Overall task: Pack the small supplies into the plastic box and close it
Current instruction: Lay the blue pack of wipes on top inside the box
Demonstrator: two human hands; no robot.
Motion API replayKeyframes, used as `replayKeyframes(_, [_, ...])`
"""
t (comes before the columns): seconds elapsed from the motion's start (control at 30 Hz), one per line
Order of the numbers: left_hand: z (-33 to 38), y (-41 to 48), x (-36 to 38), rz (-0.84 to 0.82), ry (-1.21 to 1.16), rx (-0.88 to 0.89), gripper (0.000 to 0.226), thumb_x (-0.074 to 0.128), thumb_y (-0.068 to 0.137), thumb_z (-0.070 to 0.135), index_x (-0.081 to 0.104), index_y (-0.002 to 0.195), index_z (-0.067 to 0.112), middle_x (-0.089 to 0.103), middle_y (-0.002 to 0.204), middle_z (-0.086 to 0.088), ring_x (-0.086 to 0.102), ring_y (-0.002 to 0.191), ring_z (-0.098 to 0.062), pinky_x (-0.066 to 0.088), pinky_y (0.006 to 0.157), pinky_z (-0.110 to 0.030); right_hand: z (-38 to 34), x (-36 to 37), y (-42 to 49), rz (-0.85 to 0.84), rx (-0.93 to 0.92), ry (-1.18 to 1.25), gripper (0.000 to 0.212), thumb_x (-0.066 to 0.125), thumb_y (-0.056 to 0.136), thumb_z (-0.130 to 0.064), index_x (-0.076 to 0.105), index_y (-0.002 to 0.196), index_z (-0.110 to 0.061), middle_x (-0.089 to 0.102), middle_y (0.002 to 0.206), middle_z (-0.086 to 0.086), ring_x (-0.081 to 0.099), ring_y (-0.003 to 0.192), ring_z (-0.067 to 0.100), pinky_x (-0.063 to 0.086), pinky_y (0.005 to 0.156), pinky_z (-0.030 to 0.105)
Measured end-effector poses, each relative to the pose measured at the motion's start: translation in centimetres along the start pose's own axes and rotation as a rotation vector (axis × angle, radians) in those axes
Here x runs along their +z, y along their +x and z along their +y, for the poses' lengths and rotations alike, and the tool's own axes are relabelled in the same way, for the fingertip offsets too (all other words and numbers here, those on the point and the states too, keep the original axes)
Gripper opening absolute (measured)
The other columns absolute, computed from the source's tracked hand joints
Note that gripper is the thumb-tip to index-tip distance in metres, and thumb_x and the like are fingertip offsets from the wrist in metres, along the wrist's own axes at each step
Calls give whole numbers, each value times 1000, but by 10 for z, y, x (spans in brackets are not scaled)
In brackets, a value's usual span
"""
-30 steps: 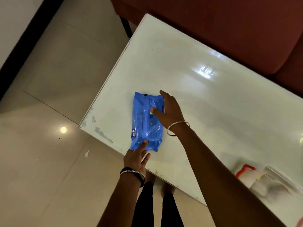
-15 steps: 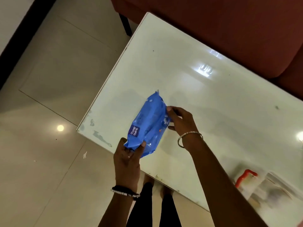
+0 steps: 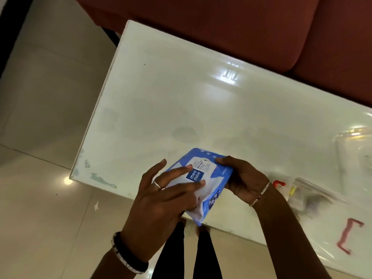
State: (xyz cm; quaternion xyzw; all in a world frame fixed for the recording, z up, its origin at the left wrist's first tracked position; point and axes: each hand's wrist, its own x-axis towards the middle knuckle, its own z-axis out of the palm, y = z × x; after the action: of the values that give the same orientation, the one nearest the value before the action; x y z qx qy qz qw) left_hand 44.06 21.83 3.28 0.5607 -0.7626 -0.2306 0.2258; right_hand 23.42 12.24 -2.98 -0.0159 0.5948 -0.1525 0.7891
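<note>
A blue and white pack of wet wipes (image 3: 203,174) is held above the near edge of the white table (image 3: 181,109), label side up. My left hand (image 3: 161,200) lies over its near end with fingers spread across the top. My right hand (image 3: 241,178) grips its right end. At the right edge lies a clear plastic box (image 3: 354,152), blurred. Small supplies in clear bags (image 3: 298,190), with a red piece and a yellow piece, lie on the table beside my right wrist.
A red clip-shaped handle (image 3: 348,236) lies on the table at the lower right. A dark red sofa (image 3: 241,27) runs along the table's far side. Tiled floor (image 3: 40,117) lies to the left, and my legs (image 3: 187,254) show below the table edge.
The wipes pack was lifted off the table, turned label side up and carried right toward me. Both hands now hold it. The view swung right, and the plastic box came into sight.
</note>
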Motion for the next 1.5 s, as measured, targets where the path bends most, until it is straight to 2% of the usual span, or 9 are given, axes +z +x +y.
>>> replayKeyframes(0.23, [23, -6, 28, 167, -272, -394, 30, 65, 86, 26, 56, 114, 30, 36, 154, -1, 35, 142, -18, 43, 105, -32, 17, -43, -30, -28, -348, 272, 55, 64, 80, -2, 56, 134, -1, 66, 129, 19, 69, 107, 31, 60, 89, 39])
replayKeyframes(0.37, [35, 2, 40, 353, -1069, -869, 64, 68, 82, 11, 42, 138, 28, 47, 146, 4, 52, 131, -23, 52, 99, -41, 27, -61, -55, -32, -488, 403, 54, 59, 85, 0, 53, 139, -5, 62, 137, 18, 63, 121, 32, 56, 95, 43])
replayKeyframes(0.5, [48, 17, 49, 199, -1660, -1140, 54, 55, 86, 45, 54, 134, 20, 63, 131, -15, 64, 116, -33, 52, 96, -49, 42, -74, -74, 28, -567, 498, 56, 57, 85, 2, 51, 141, -6, 62, 137, 16, 61, 125, 32, 56, 95, 44])
replayKeyframes(0.7, [72, 33, 75, -71, -1138, -1000, 48, 84, 66, 23, 68, 111, 24, 75, 110, -5, 70, 106, -25, 55, 89, -43, 64, -103, -91, 103, -617, 598, 48, 57, 86, -1, 59, 134, -7, 66, 133, 14, 66, 120, 28, 59, 91, 42])
replayKeyframes(1.0, [105, 36, 109, -248, -1301, -1084, 43, 70, 76, 10, 65, 119, 10, 74, 111, -15, 71, 104, -29, 58, 87, -40, 92, -163, -115, 220, -590, 738, 35, 55, 92, -14, 65, 126, -11, 69, 128, 13, 71, 111, 26, 60, 87, 45])
replayKeyframes(1.2, [128, 64, 146, -270, -982, -1040, 8, 65, 89, 13, 71, 92, 11, 78, 84, -13, 75, 84, -29, 59, 79, -38, 100, -224, -126, 431, -598, 625, 37, 53, 95, -6, 58, 132, -4, 67, 131, 15, 66, 117, 29, 61, 86, 40])
replayKeyframes(1.3, [140, 77, 169, -284, -780, -916, 6, 69, 85, 8, 71, 90, 10, 78, 76, -11, 76, 77, -24, 59, 80, -38, 95, -251, -128, 506, -612, 507, 28, 56, 95, -4, 65, 121, -6, 73, 118, 12, 74, 102, 22, 63, 76, 32])
replayKeyframes(1.4, [154, 82, 182, -261, -486, -774, 6, 71, 83, 16, 69, 84, 21, 72, 62, 13, 69, 63, 2, 52, 66, -16, 88, -268, -126, 599, -624, 293, 21, 59, 95, -5, 69, 112, -11, 75, 110, 11, 75, 94, 18, 63, 76, 28])
replayKeyframes(1.5, [171, 83, 191, -225, -219, -635, 5, 66, 85, 24, 66, 89, 27, 73, 73, 11, 69, 72, -10, 54, 65, -26, 82, -277, -113, 758, -574, -70, 18, 61, 96, -10, 69, 113, -11, 74, 110, 14, 71, 98, 25, 59, 87, 40])
